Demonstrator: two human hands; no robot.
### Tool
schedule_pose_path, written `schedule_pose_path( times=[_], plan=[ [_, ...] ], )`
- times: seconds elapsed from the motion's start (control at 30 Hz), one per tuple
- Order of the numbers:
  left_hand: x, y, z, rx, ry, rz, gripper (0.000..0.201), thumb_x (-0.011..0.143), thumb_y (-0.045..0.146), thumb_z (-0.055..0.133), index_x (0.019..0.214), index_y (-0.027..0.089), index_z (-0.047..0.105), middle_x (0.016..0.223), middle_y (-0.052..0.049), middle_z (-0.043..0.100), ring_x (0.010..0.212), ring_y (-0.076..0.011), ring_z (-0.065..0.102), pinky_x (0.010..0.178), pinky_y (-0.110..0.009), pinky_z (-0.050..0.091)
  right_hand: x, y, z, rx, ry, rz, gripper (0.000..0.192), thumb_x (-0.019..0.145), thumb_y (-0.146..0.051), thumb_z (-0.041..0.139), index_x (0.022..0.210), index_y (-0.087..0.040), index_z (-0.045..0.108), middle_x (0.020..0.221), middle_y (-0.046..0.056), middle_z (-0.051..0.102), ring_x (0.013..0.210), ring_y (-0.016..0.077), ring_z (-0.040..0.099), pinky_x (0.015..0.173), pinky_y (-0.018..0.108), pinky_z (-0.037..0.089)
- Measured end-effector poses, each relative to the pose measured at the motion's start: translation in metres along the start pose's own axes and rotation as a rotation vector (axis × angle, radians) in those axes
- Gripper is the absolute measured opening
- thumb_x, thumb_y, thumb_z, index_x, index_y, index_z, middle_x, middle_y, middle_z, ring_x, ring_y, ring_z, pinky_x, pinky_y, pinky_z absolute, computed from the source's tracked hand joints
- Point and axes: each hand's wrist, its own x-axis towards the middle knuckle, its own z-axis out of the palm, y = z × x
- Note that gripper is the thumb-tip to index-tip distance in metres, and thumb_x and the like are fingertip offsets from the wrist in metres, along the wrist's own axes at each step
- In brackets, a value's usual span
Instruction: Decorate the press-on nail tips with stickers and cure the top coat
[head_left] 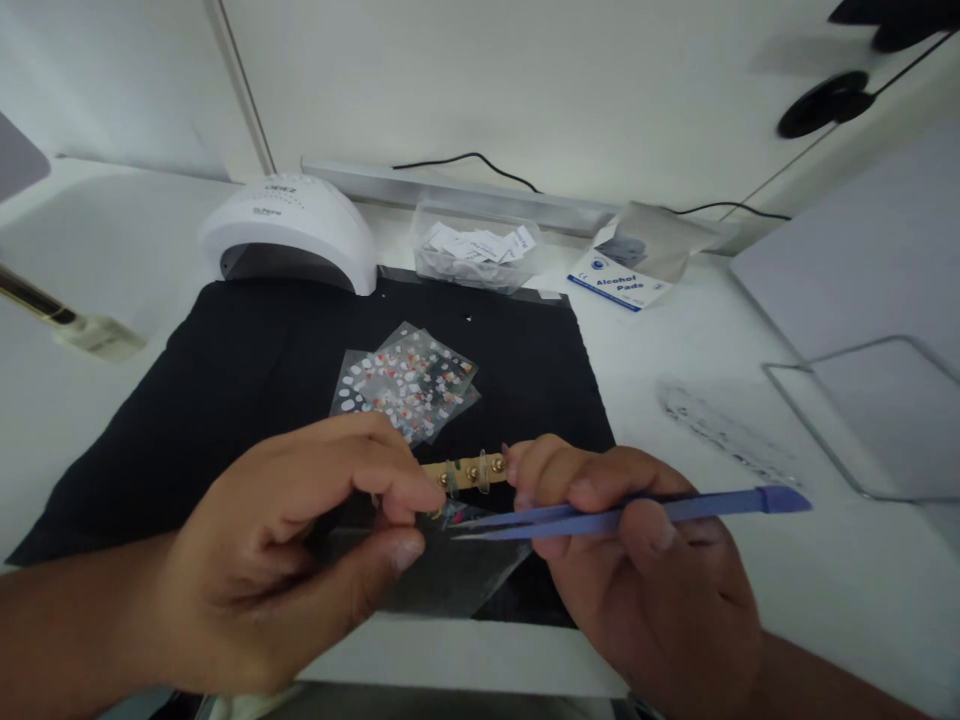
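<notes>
My right hand (637,560) grips blue-purple tweezers (690,507); their two pointed tips are slightly apart and point left, towards my left hand. My left hand (300,540) is curled, thumb and fingers nearly together; what they hold, if anything, is hidden. Between my hands is a gold-coloured strip (463,474) with round studs and clear nail tips standing on it. Fingers of my right hand touch its right end, and its left end goes behind my left fingers. Below lies a clear sheet (450,580) with small coloured marks near its top.
Overlapping clear sticker sheets (409,380) lie on a black mat (247,370). Behind are a white nail lamp (292,225), a clear box of white packets (476,250) and an alcohol pads box (630,270). A brush (97,335) is at left, a wire stand (810,430) at right.
</notes>
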Motion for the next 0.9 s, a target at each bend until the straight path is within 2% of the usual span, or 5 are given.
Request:
schedule_pose_path(
  times=[0.3,0.5,0.7,0.9],
  plan=[
    [0.0047,0.0011,-0.0007,-0.001,0.005,-0.009,0.028,0.082,-0.001,0.056,0.104,0.016,0.061,0.079,0.000,0.061,0.069,-0.0091,0.060,0.060,-0.018,0.052,-0.0016,0.0001,0.0031,0.004,0.060,-0.004,0.022,0.093,-0.034,0.058,0.083,-0.025,0.074,0.060,0.000,0.060,0.064,0.0158,0.055,0.064,0.034,0.047],
    [0.0023,0.0003,-0.0006,-0.016,0.003,-0.009,0.028,0.081,-0.001,0.056,0.103,0.017,0.062,0.077,0.000,0.061,0.067,-0.0105,0.060,0.058,-0.020,0.052,-0.0016,0.0017,0.0013,0.011,0.058,0.035,0.020,0.094,-0.031,0.057,0.089,-0.027,0.075,0.066,0.000,0.063,0.063,0.0139,0.056,0.069,0.034,0.049],
    [0.0028,0.0008,-0.0002,-0.007,0.017,-0.001,0.030,0.081,-0.001,0.056,0.103,0.018,0.061,0.077,0.000,0.061,0.067,-0.0108,0.060,0.057,-0.020,0.052,0.0000,0.0000,0.0020,0.010,0.035,-0.006,0.023,0.094,-0.032,0.055,0.083,-0.027,0.075,0.060,0.000,0.057,0.061,0.0158,0.054,0.061,0.034,0.047],
    [0.0019,0.0004,-0.0006,0.043,0.002,0.021,0.027,0.081,-0.001,0.058,0.102,0.017,0.060,0.082,-0.002,0.064,0.073,-0.0112,0.062,0.061,-0.019,0.054,-0.0005,0.0004,0.0024,0.021,0.023,-0.026,0.023,0.095,-0.033,0.055,0.086,-0.026,0.075,0.061,0.001,0.057,0.063,0.0154,0.054,0.062,0.033,0.046]
  ],
)
